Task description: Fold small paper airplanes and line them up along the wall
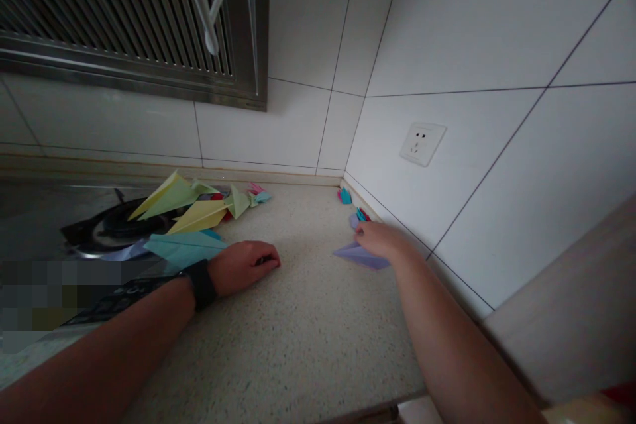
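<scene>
My left hand [246, 266], with a dark band on its wrist, rests on the speckled countertop with its fingers curled in and nothing visible in them. Beside it lies a light blue paper plane [185, 246]. On the right, the fingers of my right hand [378, 238] are pinched together by the wall, close to a small folded purple paper [354, 220] and a small blue-and-red folded paper [362, 214]. Whatever the fingertips hold is hidden. Partly under this hand lies a purple paper plane [360, 255]. Farther back sits a small teal-and-pink folded paper [344, 195].
Yellow-green paper planes [199, 215] and small folded papers [259, 197] are heaped over and beside the gas burner [104, 225]. A range hood [124, 20] with a white hanging cable [211, 33] is above. A socket [422, 144] is on the tiled right wall.
</scene>
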`<state>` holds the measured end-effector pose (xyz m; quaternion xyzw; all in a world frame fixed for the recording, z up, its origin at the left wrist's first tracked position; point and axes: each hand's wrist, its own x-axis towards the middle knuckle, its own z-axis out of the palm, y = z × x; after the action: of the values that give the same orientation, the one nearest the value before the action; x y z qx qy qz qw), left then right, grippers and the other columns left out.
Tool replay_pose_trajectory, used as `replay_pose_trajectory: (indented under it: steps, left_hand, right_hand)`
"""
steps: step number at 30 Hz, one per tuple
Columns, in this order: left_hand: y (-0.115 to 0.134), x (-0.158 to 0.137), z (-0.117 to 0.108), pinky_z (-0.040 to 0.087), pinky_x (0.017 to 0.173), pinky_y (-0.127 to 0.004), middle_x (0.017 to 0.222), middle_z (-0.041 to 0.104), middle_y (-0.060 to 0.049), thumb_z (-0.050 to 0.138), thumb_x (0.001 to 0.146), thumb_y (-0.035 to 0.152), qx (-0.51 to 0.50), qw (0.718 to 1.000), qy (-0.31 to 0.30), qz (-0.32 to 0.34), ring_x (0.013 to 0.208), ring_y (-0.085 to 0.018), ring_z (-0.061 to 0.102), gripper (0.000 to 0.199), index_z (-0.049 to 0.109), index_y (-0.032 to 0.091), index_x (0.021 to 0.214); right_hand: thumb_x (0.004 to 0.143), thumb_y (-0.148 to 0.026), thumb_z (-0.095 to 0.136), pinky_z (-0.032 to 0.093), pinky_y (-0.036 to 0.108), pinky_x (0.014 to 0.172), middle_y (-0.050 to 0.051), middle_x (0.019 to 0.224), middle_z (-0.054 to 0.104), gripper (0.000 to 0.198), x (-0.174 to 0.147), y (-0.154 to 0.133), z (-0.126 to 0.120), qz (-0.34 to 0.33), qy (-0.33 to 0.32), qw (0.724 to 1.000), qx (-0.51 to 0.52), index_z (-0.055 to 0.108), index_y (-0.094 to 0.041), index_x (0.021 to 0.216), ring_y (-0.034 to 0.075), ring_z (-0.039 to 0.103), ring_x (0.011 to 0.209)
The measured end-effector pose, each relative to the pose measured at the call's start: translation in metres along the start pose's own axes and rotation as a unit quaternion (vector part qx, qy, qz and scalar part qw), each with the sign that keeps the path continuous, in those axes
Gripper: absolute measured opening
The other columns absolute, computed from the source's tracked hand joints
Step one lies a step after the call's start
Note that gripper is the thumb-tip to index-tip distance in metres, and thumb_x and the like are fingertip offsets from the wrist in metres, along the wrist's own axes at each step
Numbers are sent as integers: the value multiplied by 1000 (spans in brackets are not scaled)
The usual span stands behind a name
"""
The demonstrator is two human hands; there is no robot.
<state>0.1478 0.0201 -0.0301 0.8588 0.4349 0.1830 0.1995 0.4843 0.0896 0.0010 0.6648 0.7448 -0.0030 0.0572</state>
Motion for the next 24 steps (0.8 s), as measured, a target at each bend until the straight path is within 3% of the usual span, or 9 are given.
replay_pose_trajectory:
  steps: [5,11,24]
  left_hand:
    - [-1,0,0,41,69,-26,91,68,-2,44,91,39,17,1000,-3,9,80,-16,59,28,67,23,95]
    - [-2,1,0,42,70,-26,91,68,-2,44,92,40,23,1000,-7,5,80,-16,60,29,67,23,96]
    - [-1,1,1,42,70,-26,91,68,-2,44,92,40,25,1000,-6,4,80,-16,60,29,66,22,96]
  right_hand:
    - [88,-43,46,43,36,85,16,124,62,42,4,3,0,-11,2,1000,-8,57,-21,122,29,60,108]
    - [91,-50,37,43,39,85,18,117,64,47,9,6,3,-17,-14,1000,-19,65,-17,109,31,61,105]
    - [95,-51,26,42,39,91,16,121,63,54,14,1,5,-13,-22,1000,-14,65,-19,114,28,60,108]
